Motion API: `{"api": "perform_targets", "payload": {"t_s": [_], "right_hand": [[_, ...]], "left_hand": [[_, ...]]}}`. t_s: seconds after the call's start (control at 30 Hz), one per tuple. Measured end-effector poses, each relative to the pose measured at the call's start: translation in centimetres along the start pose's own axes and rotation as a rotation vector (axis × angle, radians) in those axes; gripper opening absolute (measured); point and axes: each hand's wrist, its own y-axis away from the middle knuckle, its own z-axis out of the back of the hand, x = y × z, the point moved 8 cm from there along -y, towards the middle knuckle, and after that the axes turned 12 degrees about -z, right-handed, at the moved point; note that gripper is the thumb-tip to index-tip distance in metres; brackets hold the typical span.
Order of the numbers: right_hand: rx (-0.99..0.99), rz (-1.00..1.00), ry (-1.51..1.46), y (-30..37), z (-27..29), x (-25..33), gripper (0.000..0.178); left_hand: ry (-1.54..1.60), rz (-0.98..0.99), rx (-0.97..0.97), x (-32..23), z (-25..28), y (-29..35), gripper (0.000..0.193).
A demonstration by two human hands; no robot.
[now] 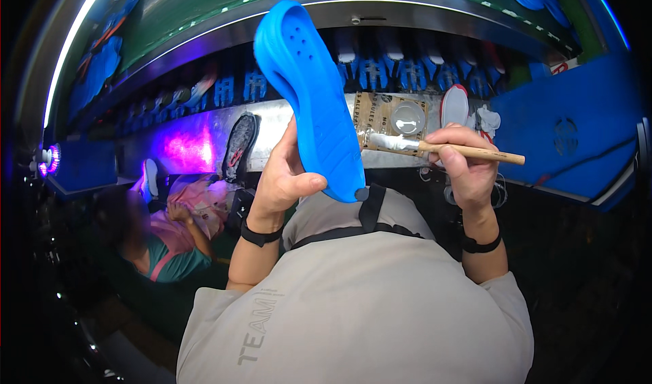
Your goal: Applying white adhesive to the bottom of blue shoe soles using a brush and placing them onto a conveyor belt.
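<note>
My left hand (285, 177) grips a bright blue shoe sole (309, 105) by its lower end, thumb over the near side. The sole stands up at a tilt, with small holes near its far end. In my right hand (463, 163) is a brush (475, 153) with a wooden handle, its whitish bristles pointing left. The bristle tip is just right of the sole, apart from it. Behind the brush, a small round dish (407, 117) with whitish contents sits on a piece of printed brown cardboard (370, 109).
A metal bench (272, 122) runs across in front of me, with a dark shoe upper (240, 146) on it. A red-edged white sole (454, 105) lies right of the dish. Several blue shoe forms (373, 73) line the shelf behind. Another person (176, 241) sits at left.
</note>
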Motion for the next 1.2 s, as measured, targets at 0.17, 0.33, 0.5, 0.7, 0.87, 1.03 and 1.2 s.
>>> {"api": "perform_targets", "payload": {"t_s": [0.17,0.33,0.5,0.7,0.87,1.03,1.2], "right_hand": [[-0.133,-0.108,-0.048,-0.3,1.1,-3.3,0.017],[-0.189,-0.18,-0.048,0.7,2.8,-6.9,0.017],[-0.269,-0.233,0.017,0.8,3.5,-9.3,0.019],[-0.26,-0.293,0.029,-0.6,2.4,-10.3,0.016],[-0.302,-0.296,0.106,-1.7,2.0,-10.7,0.017],[-0.293,-0.26,0.124,-1.1,2.9,-13.8,0.015],[-0.402,-0.506,0.401,-0.4,1.8,-11.5,0.038]], "left_hand": [[0.214,0.035,-0.066,1.5,1.0,1.0,0.098],[0.472,0.078,-0.052,0.8,2.6,2.2,0.096],[0.347,-0.22,0.072,-8.9,8.4,-3.4,0.098],[-0.038,-0.438,-0.261,-22.3,18.9,-13.2,0.084],[-0.457,-0.3,-0.783,-25.4,28.0,-10.9,0.078],[-0.62,-0.358,-1.402,-27.7,46.1,-7.3,0.037],[-0.764,-0.251,-1.344,-28.6,50.5,-7.7,0.018]]}}
